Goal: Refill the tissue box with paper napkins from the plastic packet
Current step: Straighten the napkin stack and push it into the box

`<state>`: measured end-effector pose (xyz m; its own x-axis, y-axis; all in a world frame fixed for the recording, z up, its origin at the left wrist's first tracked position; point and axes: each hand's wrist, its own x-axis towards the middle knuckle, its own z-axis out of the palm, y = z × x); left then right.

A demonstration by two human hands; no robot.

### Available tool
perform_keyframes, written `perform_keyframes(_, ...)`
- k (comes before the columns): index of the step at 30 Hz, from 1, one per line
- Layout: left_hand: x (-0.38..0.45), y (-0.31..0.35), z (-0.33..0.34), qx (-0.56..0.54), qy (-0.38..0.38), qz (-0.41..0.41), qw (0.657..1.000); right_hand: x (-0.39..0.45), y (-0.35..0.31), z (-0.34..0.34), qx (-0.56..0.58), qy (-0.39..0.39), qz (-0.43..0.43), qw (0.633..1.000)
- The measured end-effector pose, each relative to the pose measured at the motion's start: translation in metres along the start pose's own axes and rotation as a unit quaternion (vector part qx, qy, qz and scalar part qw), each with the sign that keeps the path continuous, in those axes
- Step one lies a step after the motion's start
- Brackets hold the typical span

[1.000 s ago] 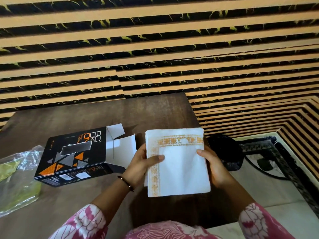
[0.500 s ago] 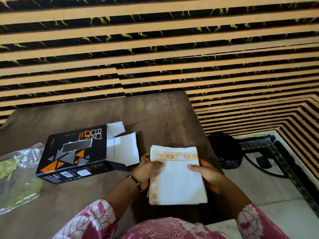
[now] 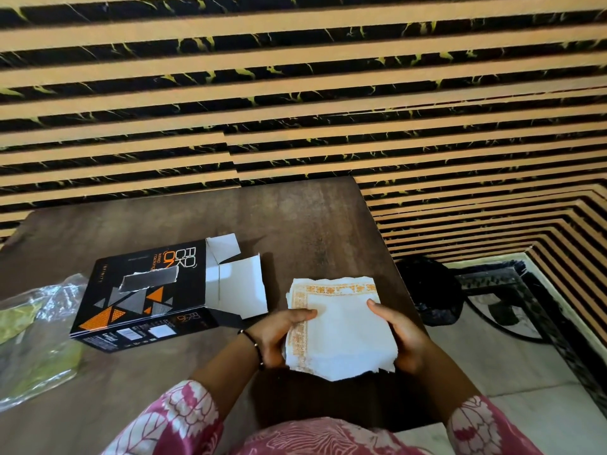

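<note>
- While both hands grasp it, the stack of paper napkins point(image 3: 341, 326) sits above the near right part of the brown table point(image 3: 295, 218), to the right of the tissue box point(image 3: 144, 297); whether it touches the tabletop cannot be told.
- Left hand point(image 3: 279, 336): closed on the stack's left edge, thumb laid over the orange patterned border, a dark bracelet point(image 3: 251, 339) at the wrist.
- Right hand point(image 3: 400, 336): closed on the stack's right edge, thumb on the top sheet.
- Napkins: white, orange border along the far and left edges; the near and far edges look uneven and ragged.
- Tissue box: black with orange and grey triangles, lying flat on the table, a torn slot in its top face. Its right end is open, white flaps point(image 3: 236, 284) spread outward towards the napkins; flaps and stack are close but apart.
- Plastic packet point(image 3: 33, 339): clear, crumpled, with a yellow-green tint, lying on the table left of the box, just beside its left end, partly cut off by the picture edge.
- Sleeves point(image 3: 170, 418): pink with a white leaf print, at the near edge.
- Wall point(image 3: 295, 93) beyond the box: horizontal tan and black marbled stripes.
</note>
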<state>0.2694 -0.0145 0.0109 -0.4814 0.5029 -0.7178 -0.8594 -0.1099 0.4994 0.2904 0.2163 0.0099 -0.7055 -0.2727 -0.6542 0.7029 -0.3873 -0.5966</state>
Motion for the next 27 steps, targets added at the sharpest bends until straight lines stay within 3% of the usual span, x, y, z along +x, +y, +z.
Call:
perform_keyframes(5,-0.001,-0.004,0.001,-0.007,-0.007,0.01,1.0,-0.002,0.003,-0.001,-0.084,-0.003,0.003,0.996)
perform_keyframes(10,-0.012,0.002,0.0,0.002,-0.038,0.06,0.997,-0.013,-0.007,-0.006,-0.062,-0.066,-0.088,0.992)
perform_keyframes(15,-0.02,0.011,0.006,-0.004,-0.077,0.086,0.993,-0.013,-0.008,-0.006,-0.011,-0.092,-0.048,0.995)
perform_keyframes(21,-0.028,0.014,0.009,-0.016,-0.121,0.093,0.988,-0.022,-0.014,0.005,0.009,-0.137,-0.063,0.989)
perform_keyframes(27,-0.028,0.018,0.002,0.009,-0.122,0.074,0.99,-0.016,-0.013,0.012,-0.038,-0.14,-0.039,0.989)
